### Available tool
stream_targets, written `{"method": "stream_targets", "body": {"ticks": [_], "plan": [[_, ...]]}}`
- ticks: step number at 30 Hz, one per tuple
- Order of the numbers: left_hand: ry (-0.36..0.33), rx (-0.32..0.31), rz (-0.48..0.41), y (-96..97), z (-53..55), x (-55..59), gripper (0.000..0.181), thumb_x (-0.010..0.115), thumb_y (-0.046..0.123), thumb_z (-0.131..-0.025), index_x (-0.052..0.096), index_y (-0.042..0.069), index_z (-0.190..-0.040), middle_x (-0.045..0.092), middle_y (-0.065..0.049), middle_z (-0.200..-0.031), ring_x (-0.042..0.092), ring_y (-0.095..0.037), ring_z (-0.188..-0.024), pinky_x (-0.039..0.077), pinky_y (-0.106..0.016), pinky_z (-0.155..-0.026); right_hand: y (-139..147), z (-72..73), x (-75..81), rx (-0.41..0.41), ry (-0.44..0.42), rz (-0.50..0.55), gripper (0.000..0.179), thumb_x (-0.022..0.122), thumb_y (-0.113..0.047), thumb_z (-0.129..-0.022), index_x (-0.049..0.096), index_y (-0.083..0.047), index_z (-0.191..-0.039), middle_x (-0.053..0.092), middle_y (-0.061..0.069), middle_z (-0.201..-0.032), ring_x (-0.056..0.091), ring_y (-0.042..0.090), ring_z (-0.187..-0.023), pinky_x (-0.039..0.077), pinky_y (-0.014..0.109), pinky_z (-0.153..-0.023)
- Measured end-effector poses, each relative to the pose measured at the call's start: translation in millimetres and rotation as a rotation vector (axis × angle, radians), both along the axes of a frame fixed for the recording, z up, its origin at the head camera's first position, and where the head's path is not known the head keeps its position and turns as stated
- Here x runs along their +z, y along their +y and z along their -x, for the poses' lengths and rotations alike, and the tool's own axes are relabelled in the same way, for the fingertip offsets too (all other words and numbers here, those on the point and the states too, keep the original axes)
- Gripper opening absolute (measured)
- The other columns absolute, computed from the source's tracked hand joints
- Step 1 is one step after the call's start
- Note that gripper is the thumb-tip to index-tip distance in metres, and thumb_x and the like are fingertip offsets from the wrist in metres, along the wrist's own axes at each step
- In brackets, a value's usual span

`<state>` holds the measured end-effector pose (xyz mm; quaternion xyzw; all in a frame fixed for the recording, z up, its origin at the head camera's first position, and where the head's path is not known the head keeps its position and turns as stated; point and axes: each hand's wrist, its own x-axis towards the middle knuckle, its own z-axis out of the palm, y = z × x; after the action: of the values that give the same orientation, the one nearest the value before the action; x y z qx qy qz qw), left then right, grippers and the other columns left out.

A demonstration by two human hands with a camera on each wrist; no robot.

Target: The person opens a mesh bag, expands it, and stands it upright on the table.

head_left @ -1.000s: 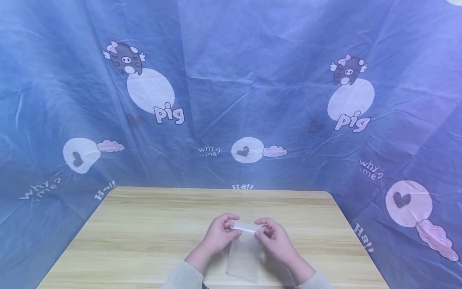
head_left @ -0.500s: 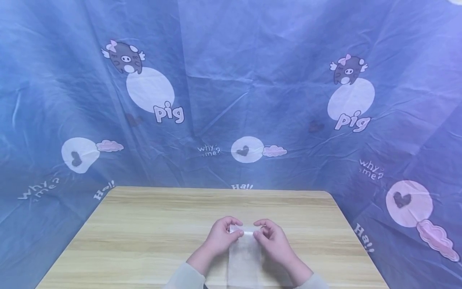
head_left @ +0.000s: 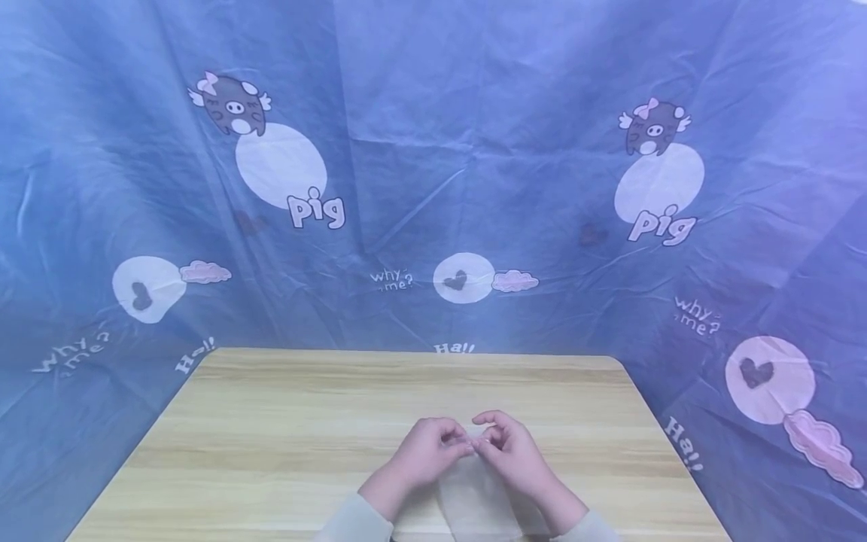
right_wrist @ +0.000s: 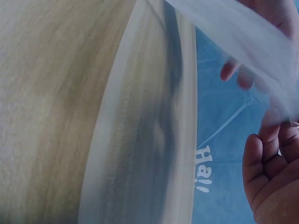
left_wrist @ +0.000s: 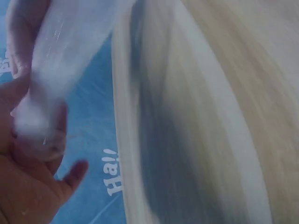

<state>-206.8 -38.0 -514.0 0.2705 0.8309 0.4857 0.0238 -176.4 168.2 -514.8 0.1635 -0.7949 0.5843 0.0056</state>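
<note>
A clear, thin plastic bag (head_left: 474,497) hangs down from my hands over the near part of the table. My left hand (head_left: 427,452) pinches its upper edge between thumb and fingers. Right beside it, my right hand (head_left: 509,452) pinches the same edge, and the thumbs almost meet. In the left wrist view the bag (left_wrist: 70,42) stretches upward from my left hand (left_wrist: 32,182), blurred where the fingers hold it. In the right wrist view the bag (right_wrist: 243,42) slants across to my right hand (right_wrist: 275,172), whose fingers are curled.
A wood-grain table (head_left: 284,421) lies under my hands, with rounded far corners. Behind it and on both sides hangs a blue cloth (head_left: 406,196) printed with pigs, hearts and words.
My left hand has slid right along the bag's upper edge to my right hand, closing the gap between them. The bag's lower part has swung to the right. My right hand has barely moved.
</note>
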Motion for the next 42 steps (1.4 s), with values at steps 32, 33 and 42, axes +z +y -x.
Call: {"method": "stream_targets", "body": {"ticks": [32, 33, 42], "plan": [[-0.222, 0.047, -0.255, -7.5, 7.9, -1.1, 0.010, 0.067, 0.011, -0.103, 0.064, 0.004, -0.097, 0.074, -0.001, -0.082, 0.070, -0.013, -0.074, 0.058, -0.026, -0.069, 7, -0.6, -0.6, -0.021, 0.089, 0.082, 0.028, 0.065, -0.001, -0.102, 0.058, 0.017, -0.122, 0.073, 0.014, -0.087, 0.068, 0.011, -0.079, 0.058, 0.025, -0.074], [-0.230, 0.066, -0.288, -8.3, 9.2, -1.7, 0.010, 0.066, 0.010, -0.104, 0.063, 0.003, -0.098, 0.074, -0.003, -0.082, 0.070, -0.013, -0.074, 0.059, -0.026, -0.069, 9, -1.3, -0.1, 0.007, 0.094, 0.094, 0.028, 0.063, -0.002, -0.103, 0.058, 0.017, -0.123, 0.073, 0.016, -0.088, 0.070, 0.012, -0.080, 0.058, 0.026, -0.076], [-0.223, 0.189, -0.408, -11.2, 13.6, -7.6, 0.010, 0.063, 0.006, -0.105, 0.057, 0.000, -0.100, 0.072, -0.010, -0.085, 0.070, -0.018, -0.076, 0.061, -0.028, -0.070, 13, -4.3, -1.0, -0.065, 0.046, 0.030, 0.020, 0.077, -0.002, -0.091, 0.071, 0.008, -0.107, 0.074, 0.017, -0.099, 0.069, 0.011, -0.085, 0.061, 0.028, -0.075]]}}
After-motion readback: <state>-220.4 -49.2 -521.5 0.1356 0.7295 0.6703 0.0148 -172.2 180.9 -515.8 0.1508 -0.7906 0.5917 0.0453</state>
